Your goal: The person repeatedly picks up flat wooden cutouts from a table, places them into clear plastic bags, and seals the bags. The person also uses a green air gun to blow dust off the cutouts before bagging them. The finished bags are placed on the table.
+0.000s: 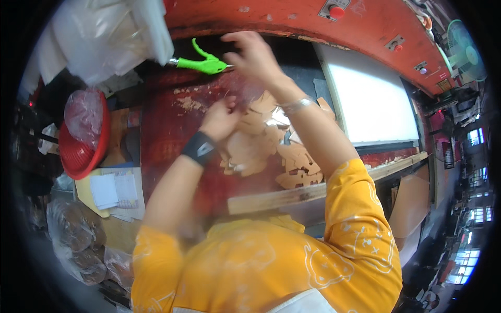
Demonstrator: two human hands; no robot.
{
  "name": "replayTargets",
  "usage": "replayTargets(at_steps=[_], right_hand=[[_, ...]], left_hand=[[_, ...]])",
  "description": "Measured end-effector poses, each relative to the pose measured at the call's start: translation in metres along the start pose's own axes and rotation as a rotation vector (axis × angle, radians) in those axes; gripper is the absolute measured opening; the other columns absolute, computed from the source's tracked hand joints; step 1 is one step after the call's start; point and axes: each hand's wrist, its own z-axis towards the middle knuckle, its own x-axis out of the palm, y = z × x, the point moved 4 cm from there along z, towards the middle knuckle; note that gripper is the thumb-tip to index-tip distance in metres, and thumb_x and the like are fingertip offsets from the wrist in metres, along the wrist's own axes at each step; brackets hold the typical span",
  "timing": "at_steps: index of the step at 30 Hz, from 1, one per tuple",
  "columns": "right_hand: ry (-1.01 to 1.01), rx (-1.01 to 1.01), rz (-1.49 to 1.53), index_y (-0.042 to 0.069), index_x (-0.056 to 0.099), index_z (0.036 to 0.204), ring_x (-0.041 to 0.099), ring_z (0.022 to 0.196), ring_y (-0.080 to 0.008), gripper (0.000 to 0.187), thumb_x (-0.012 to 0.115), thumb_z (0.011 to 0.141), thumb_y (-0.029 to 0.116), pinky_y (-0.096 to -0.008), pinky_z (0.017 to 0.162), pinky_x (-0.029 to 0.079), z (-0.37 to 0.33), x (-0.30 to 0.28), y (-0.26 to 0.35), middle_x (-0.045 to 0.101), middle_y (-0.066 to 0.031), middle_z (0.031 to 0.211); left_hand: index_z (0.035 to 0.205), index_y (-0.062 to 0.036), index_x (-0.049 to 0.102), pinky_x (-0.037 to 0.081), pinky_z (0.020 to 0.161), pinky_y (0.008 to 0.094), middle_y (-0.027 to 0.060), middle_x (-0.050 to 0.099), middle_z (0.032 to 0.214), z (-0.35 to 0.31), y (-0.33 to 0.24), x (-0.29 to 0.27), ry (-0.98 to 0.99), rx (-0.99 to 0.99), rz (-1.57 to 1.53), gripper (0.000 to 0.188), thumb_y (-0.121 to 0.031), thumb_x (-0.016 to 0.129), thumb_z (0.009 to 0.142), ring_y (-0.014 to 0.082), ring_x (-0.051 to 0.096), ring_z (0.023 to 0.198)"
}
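Note:
My right hand [255, 56] reaches over the far side of the red work surface, its fingers apart and holding nothing I can see. Just left of those fingers lies a bright green air blow gun [206, 64] with a curved lever, its nozzle pointing toward the hand. Nearer to me, my left hand [222, 117] has curled fingers above the surface; anything in them is hidden, and motion smears it. Beside it spreads a heap of flat tan cut pieces [250, 148], like leather or board. Some metal-looking shapes [277, 119] lie among them.
A white board [368, 101] lies at the right. A wooden strip [276, 199] borders the near edge. Red machine housing [292, 18] with buttons spans the back. At left are a red basin [78, 159] with a plastic bag, papers [117, 190] and hanging clear plastic [104, 41].

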Motion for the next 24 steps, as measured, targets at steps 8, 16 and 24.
replayTargets(at_steps=[8,16,24], right_hand=[[0.329,-0.043,-0.117,0.018,0.042,0.131,0.044,0.113,-0.0367,0.07,0.073,0.07,0.032,-0.0463,0.091,0.041,0.044,0.106,-0.018,0.041,-0.0166,0.128],[0.335,-0.042,-0.186,0.014,0.061,0.11,0.052,0.105,-0.0361,0.039,0.066,0.073,0.023,-0.046,0.085,0.044,0.044,0.161,0.009,0.047,-0.0187,0.12],[0.182,-0.158,0.107,0.004,0.06,0.104,0.064,0.083,-0.0323,0.038,0.063,0.071,0.022,-0.0403,0.073,0.052,0.058,-0.01,0.051,0.064,-0.0166,0.086]], left_hand=[[0.115,-0.0011,0.054,0.047,0.086,0.0368,0.02,0.061,0.11,0.033,-0.021,0.058,0.371,0.142,0.401,0.064,-0.038,0.075,0.067,0.0322,0.059,0.101],[0.126,-0.002,0.046,0.04,0.096,0.035,0.0164,0.053,0.124,-0.003,-0.043,0.048,0.353,0.338,0.357,0.058,-0.029,0.067,0.079,0.028,0.05,0.115],[0.128,-0.0021,0.043,0.039,0.1,0.0394,0.0108,0.052,0.125,-0.03,0.043,-0.01,0.357,-0.266,-0.921,0.055,-0.014,0.068,0.08,0.0226,0.05,0.115]])
